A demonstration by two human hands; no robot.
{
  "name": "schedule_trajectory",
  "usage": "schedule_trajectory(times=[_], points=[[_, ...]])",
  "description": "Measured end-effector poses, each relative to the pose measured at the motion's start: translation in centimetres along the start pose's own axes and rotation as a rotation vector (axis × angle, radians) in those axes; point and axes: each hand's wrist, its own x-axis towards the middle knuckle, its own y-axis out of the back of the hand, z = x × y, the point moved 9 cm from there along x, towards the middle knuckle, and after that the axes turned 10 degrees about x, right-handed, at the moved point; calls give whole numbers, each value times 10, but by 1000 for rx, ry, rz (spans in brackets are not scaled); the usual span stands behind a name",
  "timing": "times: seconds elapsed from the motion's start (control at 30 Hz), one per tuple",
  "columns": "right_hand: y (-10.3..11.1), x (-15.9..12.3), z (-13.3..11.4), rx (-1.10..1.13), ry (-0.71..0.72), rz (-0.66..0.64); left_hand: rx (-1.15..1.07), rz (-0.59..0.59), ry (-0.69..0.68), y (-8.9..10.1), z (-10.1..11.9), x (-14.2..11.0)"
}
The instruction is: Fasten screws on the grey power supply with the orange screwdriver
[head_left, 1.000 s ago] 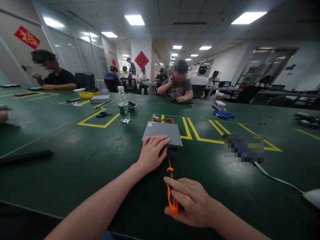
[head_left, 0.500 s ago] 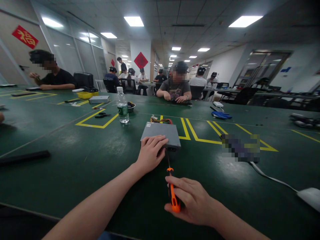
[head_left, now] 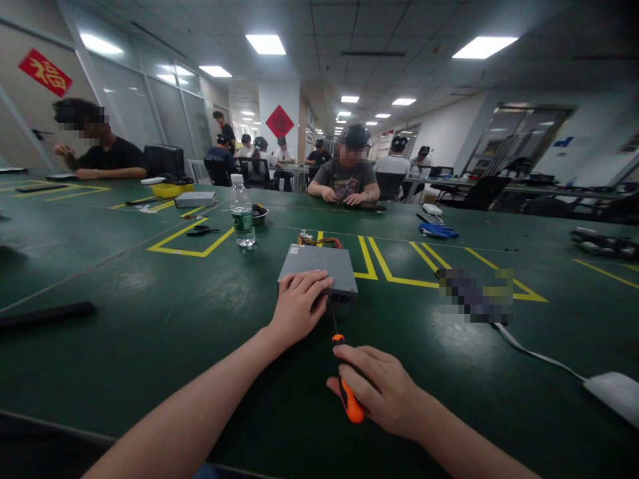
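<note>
Right hand (head_left: 382, 386): fingers and thumb closed around the orange-and-black handle of a screwdriver (head_left: 352, 402).
Screwdriver shaft: points away toward the near face of the metal box (head_left: 319, 259); whether its tip touches cannot be told.
Left hand (head_left: 301, 303): not wrapped round anything; fingers outstretched on the box's top, thumb by its near edge.
Metal box: grey, flat on the green table (head_left: 124, 359), in front of the person, with coloured wires (head_left: 322, 242) at its far side.
Sticker (head_left: 294, 251): pale, on the box's far left corner, too small to read.
Bottle (head_left: 243, 219): upright, clear liquid inside; green label, its print unreadable.
Bowl (head_left: 259, 215): just behind the bottle, contents unclear.
Yellow tray (head_left: 170, 190): farther left, dark things in it.
Wall sign (head_left: 45, 72): red diamond, gold character 福.
</note>
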Motion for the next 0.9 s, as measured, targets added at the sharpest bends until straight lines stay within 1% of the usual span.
schedule_trajectory(times=[0.1,0.17,0.27,0.47,0.6,0.9], points=[[2,6,-1,-38,12,-34,-5,-9,-2,0,0,0],[6,6,0,-40,24,-16,-4,-4,-4,1,0,1],[10,-2,4,-16,44,13,-1,-3,-7,1,-1,2],[14,-23,19,-18,-19,29,-6,-5,-12,-3,-6,6],[15,-23,23,-25,-36,25,-8,-2,-15,-4,-8,6],[14,-23,23,-15,-40,6,-6,-6,-16,-3,-7,6]])
